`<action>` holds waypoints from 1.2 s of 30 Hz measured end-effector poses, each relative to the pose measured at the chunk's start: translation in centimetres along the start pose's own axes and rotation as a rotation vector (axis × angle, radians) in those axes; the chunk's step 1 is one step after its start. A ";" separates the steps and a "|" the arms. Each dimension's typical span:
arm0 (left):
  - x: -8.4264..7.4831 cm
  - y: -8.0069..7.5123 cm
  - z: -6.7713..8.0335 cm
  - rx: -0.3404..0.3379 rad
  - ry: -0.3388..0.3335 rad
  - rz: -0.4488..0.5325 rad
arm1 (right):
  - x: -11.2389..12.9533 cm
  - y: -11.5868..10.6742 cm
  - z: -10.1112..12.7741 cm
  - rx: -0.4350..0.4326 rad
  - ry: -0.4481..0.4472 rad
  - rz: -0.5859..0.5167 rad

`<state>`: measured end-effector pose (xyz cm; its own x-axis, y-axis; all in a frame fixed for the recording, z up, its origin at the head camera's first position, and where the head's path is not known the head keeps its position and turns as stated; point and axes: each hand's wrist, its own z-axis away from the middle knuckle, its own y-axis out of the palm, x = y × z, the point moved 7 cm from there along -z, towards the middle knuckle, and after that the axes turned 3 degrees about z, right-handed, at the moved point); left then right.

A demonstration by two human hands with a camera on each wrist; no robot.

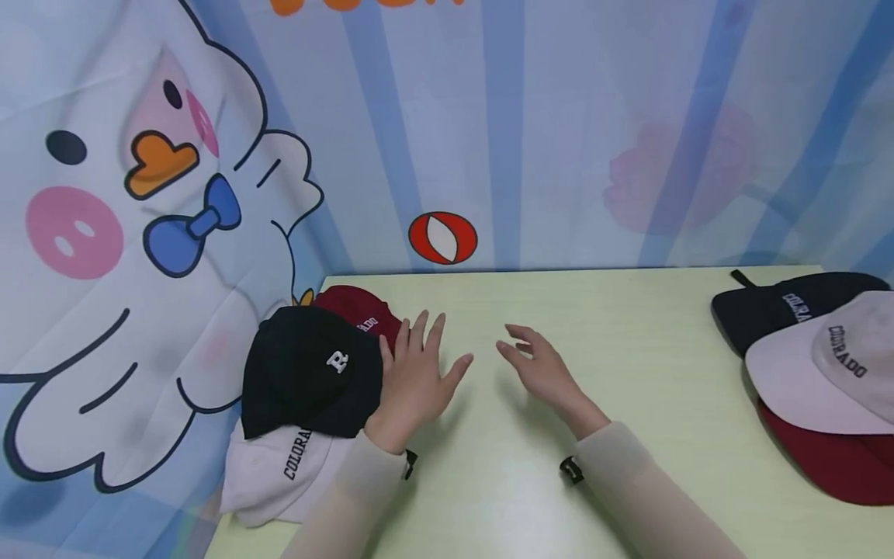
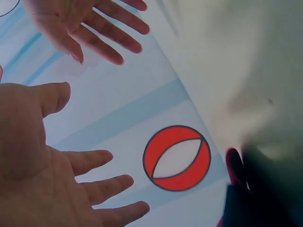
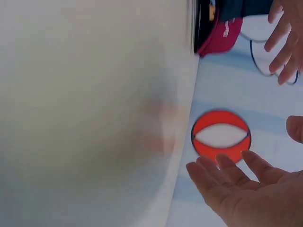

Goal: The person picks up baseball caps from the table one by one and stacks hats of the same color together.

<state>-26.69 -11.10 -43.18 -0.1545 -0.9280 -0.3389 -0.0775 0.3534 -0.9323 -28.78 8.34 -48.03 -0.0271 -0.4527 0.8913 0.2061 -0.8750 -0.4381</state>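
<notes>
My left hand (image 1: 414, 382) hovers over the table with its fingers spread, just right of a black cap (image 1: 300, 373) with a white letter R. It holds nothing. Facing it across a gap is my right hand (image 1: 548, 374), its fingers loosely extended and nothing in its grasp. Both palms show bare in the left wrist view, the left palm (image 2: 23, 175) below and the right palm (image 2: 71, 12) above. Under the black cap lies a white cap (image 1: 279, 473) lettered COLORADO, and behind it a dark red cap (image 1: 352, 307), partly hidden.
At the table's right side another pile holds a black cap (image 1: 768, 310), a white COLORADO cap (image 1: 803, 380) and a dark red cap (image 1: 824, 458). A printed cloth backdrop (image 1: 559, 155) rises along the back and left edges of the pale table (image 1: 628, 326).
</notes>
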 end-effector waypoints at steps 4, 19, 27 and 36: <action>1.8 -1.5 2.4 -0.045 -0.025 0.028 | 1.0 3.5 0.7 0.031 -0.003 -0.112; 7.4 -8.3 9.1 -0.419 -0.030 0.115 | 4.4 12.8 2.4 0.288 -0.004 -0.434; 11.5 -11.7 10.6 -0.589 -0.121 0.152 | 5.0 15.0 2.8 0.388 0.013 -0.596; 16.6 -11.3 9.9 -0.342 -0.395 0.333 | 5.2 16.3 3.1 0.447 0.042 -0.657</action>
<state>-18.67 -31.66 -39.50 0.1463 -0.7118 -0.6870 -0.4090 0.5888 -0.6972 -22.55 -7.72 -50.18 -0.3145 0.1177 0.9419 0.5077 -0.8176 0.2717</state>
